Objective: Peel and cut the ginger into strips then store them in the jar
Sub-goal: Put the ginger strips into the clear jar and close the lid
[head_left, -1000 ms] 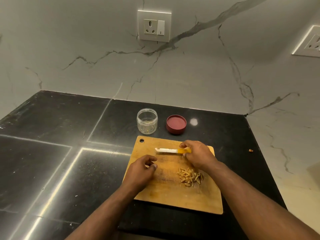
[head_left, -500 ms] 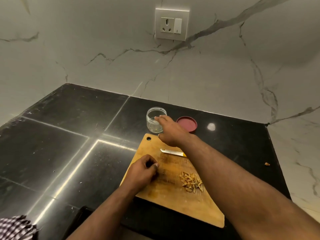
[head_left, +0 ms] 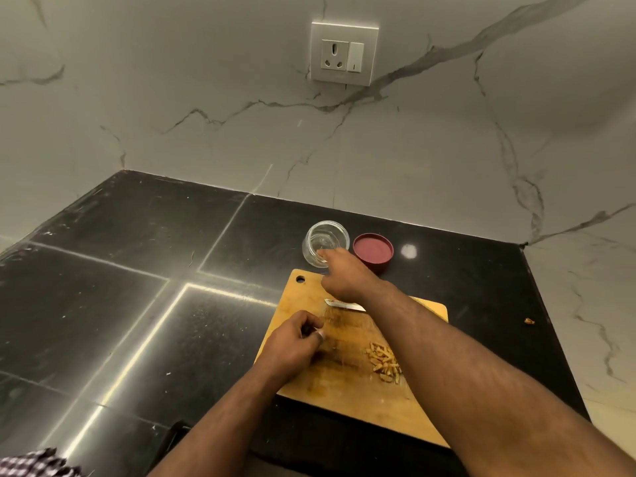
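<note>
Your right hand (head_left: 344, 280) reaches up past the centre of the frame to the small clear glass jar (head_left: 325, 244). Its fingertips touch the jar's near rim and the jar looks tilted toward you, but whether the fingers have closed round it I cannot tell. Your left hand (head_left: 296, 342) rests on the left part of the rectangular wooden cutting board (head_left: 347, 397), fingers curled in with thumb against forefinger; whether it pinches a scrap is too small to tell. The pile of pale yellow ginger strips (head_left: 383, 362) lies on the board at lower centre-right, just beside your right forearm and well apart from the jar. The white-bladed knife (head_left: 344, 305) lies flat on the board below your right hand, its handle hidden by your wrist. The round red lid (head_left: 372, 252) sits off the jar, just right of it on the black stone counter (head_left: 137, 304). Judged step: cutting looks done and storing is starting, with nothing in the jar yet. The next move calls for a firm hold on the jar, bringing it to the board edge, then gathering the strips in without scattering them, and last the lid.
</note>
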Action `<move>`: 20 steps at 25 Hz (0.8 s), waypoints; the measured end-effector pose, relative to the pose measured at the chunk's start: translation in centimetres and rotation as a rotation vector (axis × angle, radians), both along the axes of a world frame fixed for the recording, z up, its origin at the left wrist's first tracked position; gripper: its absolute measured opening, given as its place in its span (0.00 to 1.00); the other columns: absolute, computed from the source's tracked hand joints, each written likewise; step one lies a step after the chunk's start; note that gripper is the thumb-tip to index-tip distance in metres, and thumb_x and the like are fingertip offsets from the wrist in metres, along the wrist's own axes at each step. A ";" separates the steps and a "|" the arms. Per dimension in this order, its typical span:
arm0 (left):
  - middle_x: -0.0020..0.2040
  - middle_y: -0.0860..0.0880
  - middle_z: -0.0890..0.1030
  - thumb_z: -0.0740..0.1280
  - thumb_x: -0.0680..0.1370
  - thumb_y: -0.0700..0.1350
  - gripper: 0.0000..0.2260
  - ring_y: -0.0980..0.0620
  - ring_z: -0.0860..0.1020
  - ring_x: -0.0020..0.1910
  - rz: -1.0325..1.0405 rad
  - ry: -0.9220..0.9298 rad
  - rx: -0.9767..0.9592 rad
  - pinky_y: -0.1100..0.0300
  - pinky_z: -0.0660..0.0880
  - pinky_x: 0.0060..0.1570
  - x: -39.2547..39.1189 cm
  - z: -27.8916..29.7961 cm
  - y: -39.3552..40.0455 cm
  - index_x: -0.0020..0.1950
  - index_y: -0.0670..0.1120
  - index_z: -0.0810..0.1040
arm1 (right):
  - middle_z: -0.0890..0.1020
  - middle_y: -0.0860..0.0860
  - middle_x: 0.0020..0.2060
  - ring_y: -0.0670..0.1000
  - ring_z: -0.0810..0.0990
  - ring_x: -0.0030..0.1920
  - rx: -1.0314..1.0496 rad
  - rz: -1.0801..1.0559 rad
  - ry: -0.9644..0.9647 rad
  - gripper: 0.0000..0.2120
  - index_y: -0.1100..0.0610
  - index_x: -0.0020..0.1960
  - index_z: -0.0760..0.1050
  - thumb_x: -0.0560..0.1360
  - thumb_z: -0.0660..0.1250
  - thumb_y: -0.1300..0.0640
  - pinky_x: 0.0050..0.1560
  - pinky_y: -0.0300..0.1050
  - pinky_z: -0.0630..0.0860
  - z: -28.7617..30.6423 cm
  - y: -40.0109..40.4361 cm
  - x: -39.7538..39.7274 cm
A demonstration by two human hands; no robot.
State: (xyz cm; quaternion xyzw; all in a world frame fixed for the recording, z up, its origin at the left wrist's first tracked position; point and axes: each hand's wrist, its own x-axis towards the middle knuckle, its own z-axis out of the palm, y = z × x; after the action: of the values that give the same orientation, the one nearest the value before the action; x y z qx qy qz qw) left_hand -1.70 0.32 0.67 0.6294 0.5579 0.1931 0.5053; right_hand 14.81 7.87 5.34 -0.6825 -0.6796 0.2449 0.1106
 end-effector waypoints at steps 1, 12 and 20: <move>0.46 0.53 0.81 0.67 0.80 0.49 0.04 0.53 0.83 0.44 -0.011 -0.009 -0.004 0.52 0.83 0.49 -0.1 0.0 0.1 0.55 0.57 0.76 | 0.69 0.54 0.72 0.56 0.72 0.68 0.000 -0.017 0.003 0.33 0.52 0.77 0.62 0.74 0.64 0.66 0.62 0.47 0.74 -0.1 -0.3 -0.1; 0.59 0.40 0.81 0.63 0.80 0.62 0.22 0.40 0.84 0.55 0.390 -0.795 -0.513 0.49 0.82 0.49 -1.6 2.7 2.3 0.65 0.46 0.74 | 0.79 0.47 0.62 0.46 0.78 0.57 0.338 -0.124 0.128 0.19 0.48 0.69 0.73 0.78 0.67 0.53 0.58 0.46 0.79 2.6 -7.9 -1.9; 0.65 0.39 0.80 0.57 0.79 0.69 0.33 0.38 0.80 0.62 0.206 -1.090 -0.831 0.44 0.78 0.59 0.1 2.6 1.9 0.72 0.45 0.75 | 0.82 0.43 0.54 0.45 0.79 0.46 0.403 -0.098 0.126 0.14 0.49 0.61 0.79 0.76 0.69 0.51 0.46 0.41 0.81 3.7 -13.8 -3.2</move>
State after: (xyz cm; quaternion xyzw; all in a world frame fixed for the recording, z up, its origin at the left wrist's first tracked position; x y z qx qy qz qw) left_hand -1.64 2.22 3.25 0.1408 0.3091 0.2989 0.8918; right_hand 11.59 -5.90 9.06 -0.6622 -0.6726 0.1406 0.2989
